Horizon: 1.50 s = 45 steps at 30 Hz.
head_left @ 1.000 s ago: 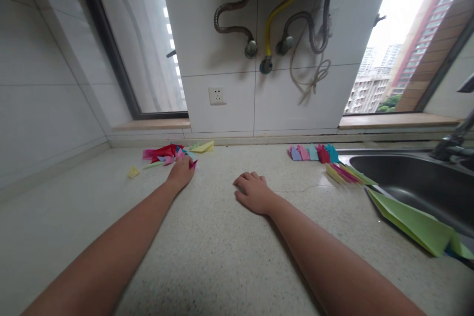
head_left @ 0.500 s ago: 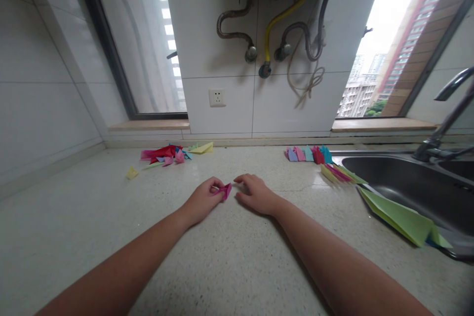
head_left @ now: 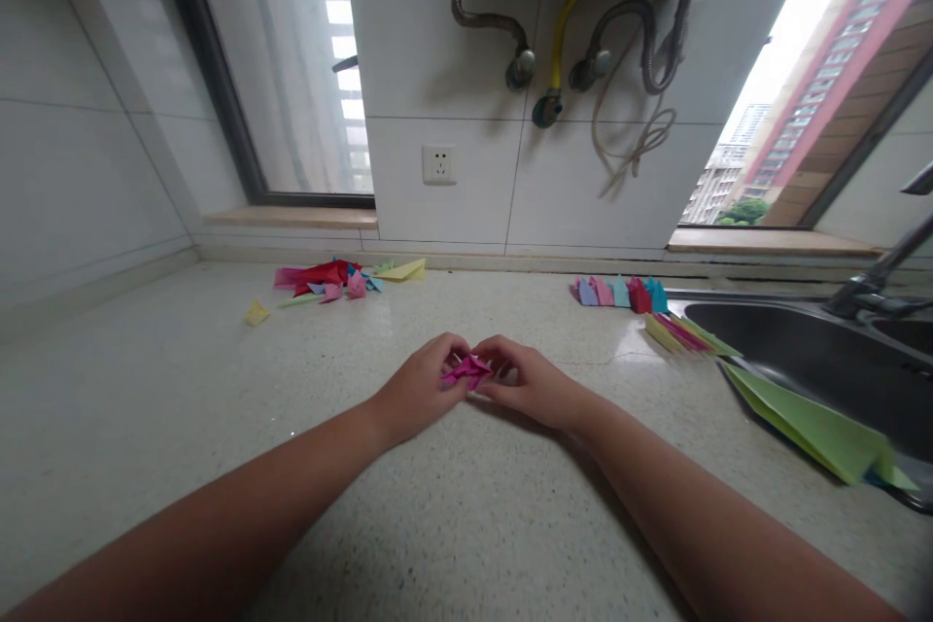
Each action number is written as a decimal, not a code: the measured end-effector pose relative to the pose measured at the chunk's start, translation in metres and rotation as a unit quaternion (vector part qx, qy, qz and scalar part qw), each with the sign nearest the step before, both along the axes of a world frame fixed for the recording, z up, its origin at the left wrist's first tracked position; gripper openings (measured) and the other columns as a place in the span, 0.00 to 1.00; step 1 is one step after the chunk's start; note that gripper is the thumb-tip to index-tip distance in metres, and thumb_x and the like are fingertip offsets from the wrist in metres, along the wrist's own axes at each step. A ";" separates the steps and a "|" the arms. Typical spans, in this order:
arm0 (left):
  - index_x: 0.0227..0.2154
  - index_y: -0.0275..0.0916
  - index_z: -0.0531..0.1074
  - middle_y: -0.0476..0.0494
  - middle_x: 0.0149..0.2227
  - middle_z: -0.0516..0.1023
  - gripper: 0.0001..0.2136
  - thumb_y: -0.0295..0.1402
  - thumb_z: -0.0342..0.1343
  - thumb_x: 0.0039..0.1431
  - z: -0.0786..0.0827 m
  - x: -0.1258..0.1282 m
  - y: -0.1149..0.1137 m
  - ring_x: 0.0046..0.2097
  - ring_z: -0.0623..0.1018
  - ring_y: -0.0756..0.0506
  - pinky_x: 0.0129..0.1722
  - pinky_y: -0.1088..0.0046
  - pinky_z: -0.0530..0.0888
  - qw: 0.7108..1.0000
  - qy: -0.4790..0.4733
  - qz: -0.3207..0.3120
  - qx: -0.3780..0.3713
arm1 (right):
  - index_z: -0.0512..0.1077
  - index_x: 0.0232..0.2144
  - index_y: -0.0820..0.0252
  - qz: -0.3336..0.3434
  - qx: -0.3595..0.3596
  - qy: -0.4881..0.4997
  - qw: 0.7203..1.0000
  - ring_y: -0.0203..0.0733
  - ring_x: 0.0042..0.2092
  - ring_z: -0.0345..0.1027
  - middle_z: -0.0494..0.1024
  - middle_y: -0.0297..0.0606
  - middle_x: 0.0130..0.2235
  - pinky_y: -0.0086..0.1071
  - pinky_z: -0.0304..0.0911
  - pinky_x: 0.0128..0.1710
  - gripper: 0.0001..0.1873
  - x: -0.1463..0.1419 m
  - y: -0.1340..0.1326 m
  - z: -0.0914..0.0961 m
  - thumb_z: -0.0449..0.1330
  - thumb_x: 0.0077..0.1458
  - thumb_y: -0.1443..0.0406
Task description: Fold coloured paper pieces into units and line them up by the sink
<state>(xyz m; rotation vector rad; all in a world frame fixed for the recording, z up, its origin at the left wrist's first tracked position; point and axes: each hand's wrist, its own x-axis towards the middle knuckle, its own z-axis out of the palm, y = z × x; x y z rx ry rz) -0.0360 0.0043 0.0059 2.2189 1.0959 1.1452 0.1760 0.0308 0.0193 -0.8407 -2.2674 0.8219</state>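
A small magenta piece of folded paper (head_left: 467, 370) sits between my two hands, just over the middle of the speckled countertop (head_left: 466, 515). My left hand (head_left: 423, 383) grips its left side, fingers curled over it. From the other side my right hand (head_left: 531, 381) closes on the paper's right end with thumb and fingers. The paper's outer ends are partly covered by my fingers, so its exact folded shape is hard to make out.
Crumpled and folded coloured papers (head_left: 328, 280) lie at the back left, near a small yellow piece (head_left: 257, 313). Several folded paper figures (head_left: 619, 292) stand in a row at the back right. Paper planes (head_left: 809, 418) lie by the sink (head_left: 773, 330).
My right hand has come in from beside the magenta paper and now grips it too. The paper looks more spread open between the hands. The view has tilted down slightly.
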 end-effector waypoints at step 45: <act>0.48 0.41 0.71 0.43 0.43 0.78 0.16 0.35 0.62 0.58 0.005 -0.003 -0.005 0.42 0.78 0.45 0.42 0.68 0.75 0.999 0.015 -0.003 0.040 | 0.73 0.39 0.60 -0.011 -0.062 0.128 0.990 0.36 0.33 0.68 0.76 0.36 0.34 0.34 0.65 0.37 0.12 -0.001 0.007 -0.004 0.65 0.51 0.64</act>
